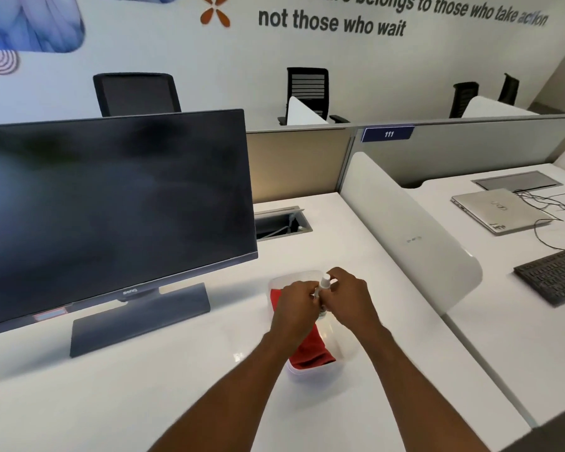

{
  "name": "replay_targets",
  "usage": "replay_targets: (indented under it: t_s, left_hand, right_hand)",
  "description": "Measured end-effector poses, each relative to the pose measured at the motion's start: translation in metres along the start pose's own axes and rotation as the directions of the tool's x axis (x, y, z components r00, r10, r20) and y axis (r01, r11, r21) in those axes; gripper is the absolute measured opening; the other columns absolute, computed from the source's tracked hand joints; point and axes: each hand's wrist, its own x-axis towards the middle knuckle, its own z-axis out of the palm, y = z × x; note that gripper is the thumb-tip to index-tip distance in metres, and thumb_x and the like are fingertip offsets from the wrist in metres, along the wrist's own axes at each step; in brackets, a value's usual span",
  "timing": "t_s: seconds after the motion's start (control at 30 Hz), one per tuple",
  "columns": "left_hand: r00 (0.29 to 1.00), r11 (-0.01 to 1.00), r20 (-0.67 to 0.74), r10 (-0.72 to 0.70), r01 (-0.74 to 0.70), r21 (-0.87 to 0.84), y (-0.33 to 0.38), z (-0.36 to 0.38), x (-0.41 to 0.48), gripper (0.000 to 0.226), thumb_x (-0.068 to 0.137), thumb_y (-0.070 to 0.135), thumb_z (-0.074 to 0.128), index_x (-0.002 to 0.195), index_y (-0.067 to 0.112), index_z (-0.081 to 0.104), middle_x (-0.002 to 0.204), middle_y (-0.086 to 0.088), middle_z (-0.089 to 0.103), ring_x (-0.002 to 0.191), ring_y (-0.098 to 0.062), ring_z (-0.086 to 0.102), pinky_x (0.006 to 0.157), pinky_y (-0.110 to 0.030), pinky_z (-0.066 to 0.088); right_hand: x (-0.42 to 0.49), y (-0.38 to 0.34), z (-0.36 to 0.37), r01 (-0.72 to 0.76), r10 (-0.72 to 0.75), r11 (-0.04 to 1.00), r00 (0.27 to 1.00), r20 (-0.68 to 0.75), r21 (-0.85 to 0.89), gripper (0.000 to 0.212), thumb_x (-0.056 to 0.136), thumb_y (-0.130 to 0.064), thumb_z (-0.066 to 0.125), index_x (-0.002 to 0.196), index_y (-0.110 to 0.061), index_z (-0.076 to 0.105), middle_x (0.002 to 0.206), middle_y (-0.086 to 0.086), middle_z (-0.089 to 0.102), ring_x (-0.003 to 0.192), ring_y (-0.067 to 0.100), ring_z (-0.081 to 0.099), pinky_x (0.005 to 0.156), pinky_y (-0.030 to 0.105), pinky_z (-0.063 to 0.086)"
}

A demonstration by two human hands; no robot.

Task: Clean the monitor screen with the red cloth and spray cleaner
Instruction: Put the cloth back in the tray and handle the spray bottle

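Note:
A dark monitor stands on its grey base at the left of the white desk. To its right sits a clear plastic container with the red cloth lying in it. Above the container I hold a small white spray bottle upright. My left hand grips its body. My right hand has its fingers closed around the bottle's top. Most of the bottle is hidden by my fingers.
A cable hatch opens in the desk behind the container. A white curved divider borders the desk on the right. Beyond it lie a closed laptop, cables and a black keyboard. Office chairs stand behind the partition.

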Motion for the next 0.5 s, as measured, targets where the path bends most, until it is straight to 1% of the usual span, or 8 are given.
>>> replay_targets:
  t_s: [0.07,0.13,0.17,0.2,0.23,0.3,0.4,0.5]
  left_hand:
    - [0.998,0.999,0.049,-0.028,0.03,-0.034,-0.005,0.01,-0.003,0.023,0.09,0.002,0.055,0.076,0.01,0.07,0.065,0.011,0.062,0.062,0.011,0.058,0.057,-0.003,0.04]
    - [0.996,0.999,0.094,-0.011,0.015,-0.047,-0.007,0.017,-0.004,0.022,0.085,-0.002,0.052,0.078,0.005,0.072,0.07,0.002,0.069,0.062,0.002,0.062,0.056,-0.009,0.042]
    - [0.993,0.999,0.119,0.002,0.003,-0.038,-0.007,0.021,-0.004,0.021,0.082,-0.003,0.052,0.078,0.004,0.072,0.072,-0.002,0.071,0.063,-0.004,0.062,0.057,-0.015,0.045]
    - [0.99,1.0,0.143,0.01,-0.006,-0.028,-0.009,0.024,-0.004,0.02,0.079,-0.003,0.053,0.077,0.003,0.072,0.073,-0.005,0.072,0.063,-0.009,0.063,0.058,-0.021,0.047]
    - [0.986,1.0,0.165,0.01,-0.008,-0.016,-0.009,0.026,-0.003,0.018,0.079,-0.002,0.054,0.077,0.003,0.072,0.074,-0.007,0.072,0.063,-0.012,0.062,0.058,-0.023,0.047]
    - [0.982,1.0,0.191,0.007,-0.008,0.004,-0.014,0.03,-0.003,0.016,0.079,0.0,0.057,0.078,0.003,0.073,0.073,-0.007,0.072,0.058,-0.009,0.059,0.056,-0.021,0.045]
    - [0.979,1.0,0.203,0.0,-0.003,0.016,-0.02,0.034,-0.002,0.019,0.079,0.002,0.057,0.082,0.005,0.075,0.074,-0.005,0.074,0.056,-0.003,0.061,0.054,-0.016,0.046]
    - [0.979,1.0,0.202,-0.01,0.007,0.016,-0.021,0.035,0.0,0.021,0.08,0.0,0.056,0.084,0.005,0.076,0.075,-0.005,0.074,0.055,0.008,0.059,0.051,-0.006,0.04]
  right_hand:
    - [-0.002,0.009,0.001,-0.024,0.024,1.0,1.0,0.013,-0.02,0.008,0.089,-0.024,0.06,0.086,-0.018,0.058,0.066,0.0,0.063,0.056,0.014,0.059,0.047,0.009,0.04]
    - [-0.003,0.017,0.001,-0.076,0.077,0.996,0.997,0.018,-0.039,0.008,0.085,-0.018,0.061,0.08,-0.016,0.056,0.067,0.0,0.062,0.055,0.01,0.057,0.046,0.008,0.04]
    - [-0.003,0.02,0.001,-0.105,0.106,0.993,0.994,0.021,-0.055,0.011,0.083,-0.015,0.062,0.076,-0.016,0.055,0.067,-0.002,0.061,0.055,0.007,0.055,0.044,0.008,0.039]
    - [-0.002,0.024,0.002,-0.126,0.128,0.989,0.991,0.028,-0.074,0.013,0.082,-0.014,0.062,0.072,-0.015,0.053,0.067,-0.003,0.059,0.055,0.005,0.053,0.043,0.009,0.038]
    - [-0.002,0.027,0.003,-0.141,0.146,0.985,0.988,0.042,-0.1,0.014,0.082,-0.013,0.062,0.072,-0.015,0.053,0.069,-0.001,0.06,0.056,0.006,0.053,0.041,0.011,0.037]
    - [0.0,0.032,0.005,-0.16,0.172,0.975,0.983,0.067,-0.152,0.006,0.08,-0.013,0.063,0.077,-0.01,0.058,0.078,0.004,0.066,0.064,0.014,0.057,0.044,0.013,0.033]
    - [0.002,0.037,0.009,-0.177,0.192,0.971,0.978,0.086,-0.16,0.006,0.079,-0.011,0.063,0.083,-0.006,0.062,0.085,0.007,0.068,0.071,0.019,0.061,0.049,0.017,0.038]
    - [0.005,0.036,0.01,-0.172,0.199,0.96,0.975,0.101,-0.222,0.006,0.081,-0.012,0.061,0.083,-0.007,0.058,0.087,0.009,0.067,0.072,0.02,0.059,0.053,0.023,0.041]
